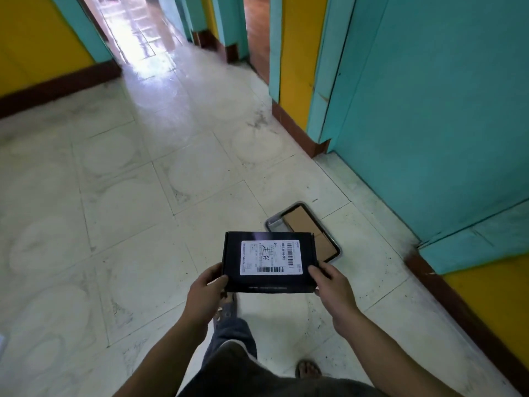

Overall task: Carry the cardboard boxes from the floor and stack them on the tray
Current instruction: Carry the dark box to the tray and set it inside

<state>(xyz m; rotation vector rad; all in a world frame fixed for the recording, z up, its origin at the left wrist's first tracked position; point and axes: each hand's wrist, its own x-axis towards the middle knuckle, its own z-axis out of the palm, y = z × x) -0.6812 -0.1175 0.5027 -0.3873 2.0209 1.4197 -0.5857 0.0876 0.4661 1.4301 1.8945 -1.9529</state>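
White floor tiles (171, 167) run between yellow and turquoise walls, and a corridor opens ahead. I see both hands in front of the body, holding a flat black box (270, 282) level above the floor, with a white shipping label (266, 253) on its top. The left hand (209, 287) grips the near left corner and the right hand (329, 285) the near right corner. On each, the thumb lies on top and the fingers are closed around the edge. Beyond this box, a grey tray (273, 223) lies on the floor near the turquoise wall (429, 110). A brown cardboard box (302, 220) rests on it, partly hidden.
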